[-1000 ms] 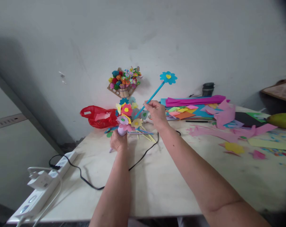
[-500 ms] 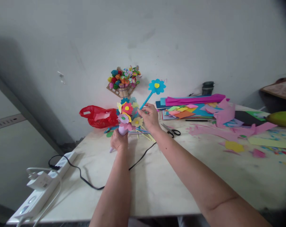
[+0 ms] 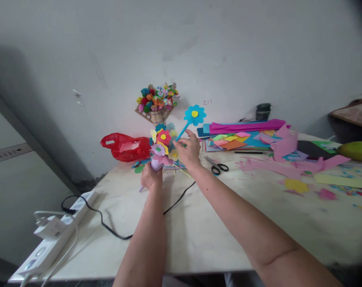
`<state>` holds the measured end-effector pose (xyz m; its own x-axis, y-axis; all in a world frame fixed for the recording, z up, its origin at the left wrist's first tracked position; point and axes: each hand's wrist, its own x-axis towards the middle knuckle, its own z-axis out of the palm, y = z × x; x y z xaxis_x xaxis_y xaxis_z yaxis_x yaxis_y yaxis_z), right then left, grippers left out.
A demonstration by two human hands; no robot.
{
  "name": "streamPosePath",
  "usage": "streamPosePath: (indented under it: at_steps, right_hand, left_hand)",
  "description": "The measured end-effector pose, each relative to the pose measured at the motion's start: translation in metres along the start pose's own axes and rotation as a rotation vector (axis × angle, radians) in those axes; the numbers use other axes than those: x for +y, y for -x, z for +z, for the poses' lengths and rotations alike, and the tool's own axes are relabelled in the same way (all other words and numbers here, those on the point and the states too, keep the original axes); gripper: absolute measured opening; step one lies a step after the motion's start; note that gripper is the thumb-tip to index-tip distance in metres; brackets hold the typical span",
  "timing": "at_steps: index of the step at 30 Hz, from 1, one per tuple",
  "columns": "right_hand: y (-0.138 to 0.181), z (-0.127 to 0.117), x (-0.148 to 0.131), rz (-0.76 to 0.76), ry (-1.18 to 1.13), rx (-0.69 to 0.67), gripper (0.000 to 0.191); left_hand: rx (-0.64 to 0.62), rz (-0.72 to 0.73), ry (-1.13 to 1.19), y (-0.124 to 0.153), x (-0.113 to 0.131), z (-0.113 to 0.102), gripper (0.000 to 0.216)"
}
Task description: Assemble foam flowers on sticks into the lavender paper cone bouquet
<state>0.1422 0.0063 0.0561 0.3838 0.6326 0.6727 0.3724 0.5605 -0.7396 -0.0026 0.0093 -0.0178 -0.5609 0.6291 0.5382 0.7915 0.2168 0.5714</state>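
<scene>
My left hand (image 3: 151, 179) is closed round the pale pink wrap at the base of a paper flower bouquet (image 3: 161, 145), held upright above the table (image 3: 199, 223). My right hand (image 3: 188, 150) pinches the blue stem of a blue paper flower (image 3: 194, 114) with a yellow centre. The stem slants down to the left into the bouquet, with the flower head up and to the right of the other blooms.
Scissors (image 3: 217, 166) lie just right of my right hand. Coloured paper sheets (image 3: 243, 133) and pink scraps (image 3: 288, 159) cover the right side. A red plastic bag (image 3: 124, 146), a wall flower basket (image 3: 156, 103), a black cable (image 3: 115, 233) and a power strip (image 3: 54, 241) sit left.
My right hand has brought the blue flower down and to the left, sliding its stem deeper into the bouquet. The scissors came into sight as the hand moved off them. The left hand stayed put.
</scene>
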Motion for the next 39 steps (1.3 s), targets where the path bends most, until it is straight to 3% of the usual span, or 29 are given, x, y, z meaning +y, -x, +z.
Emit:
streamPosePath:
  at_steps: [9, 18, 39]
  right_hand:
    - [0.0, 0.005, 0.009, -0.058, 0.013, 0.078, 0.009]
    - [-0.001, 0.007, 0.01, 0.016, 0.008, 0.05, 0.01]
    - [0.007, -0.001, -0.007, -0.071, 0.207, 0.039, 0.012]
  left_hand:
    - [0.011, 0.023, 0.0, -0.001, -0.003, 0.005, 0.049]
    - [0.01, 0.052, 0.013, -0.002, -0.003, 0.005, 0.049]
    - [0.016, 0.146, 0.087, -0.006, -0.005, 0.007, 0.048]
